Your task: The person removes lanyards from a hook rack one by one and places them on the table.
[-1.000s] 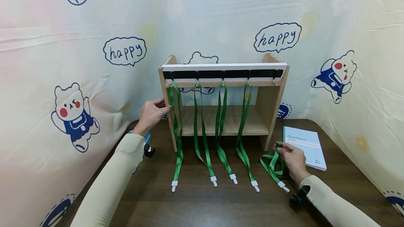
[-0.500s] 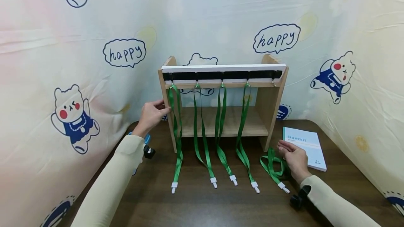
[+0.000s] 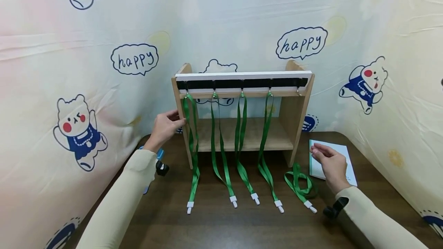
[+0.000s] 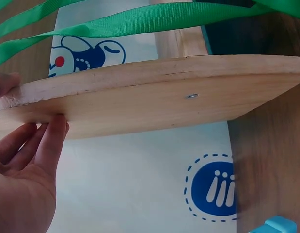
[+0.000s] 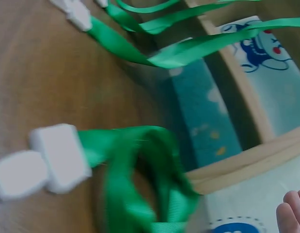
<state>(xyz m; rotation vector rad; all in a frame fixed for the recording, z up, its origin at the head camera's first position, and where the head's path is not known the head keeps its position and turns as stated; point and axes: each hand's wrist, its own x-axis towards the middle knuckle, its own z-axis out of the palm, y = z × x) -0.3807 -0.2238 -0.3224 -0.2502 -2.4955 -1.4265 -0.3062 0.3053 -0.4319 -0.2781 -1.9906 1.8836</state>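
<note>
My left hand (image 3: 165, 128) grips the left side panel (image 4: 140, 107) of a small wooden rack (image 3: 297, 126), thumb at its front edge and fingers on the outer face. Several green lanyards (image 3: 243, 126) with white clips hang from the rack's hooks, and the rightmost hook (image 3: 299, 89) is bare. Another green lanyard (image 3: 300, 187) lies loosely coiled on the table at the rack's right; it looks blurred and close in the right wrist view. Holding nothing, my right hand (image 3: 332, 166) hovers over a book with its fingers loosely bent.
The white-and-blue book (image 3: 315, 168) lies on the brown table (image 3: 221, 229) at right, partly covered by my right hand. A printed cloth (image 3: 221, 26) surrounds the table at the back and sides. Black wrist devices (image 3: 335, 207) sit at both cuffs.
The right hand has let go of the coiled lanyard, which now lies on the table, and has moved right and up over the book. My left hand keeps its grip on the panel.
</note>
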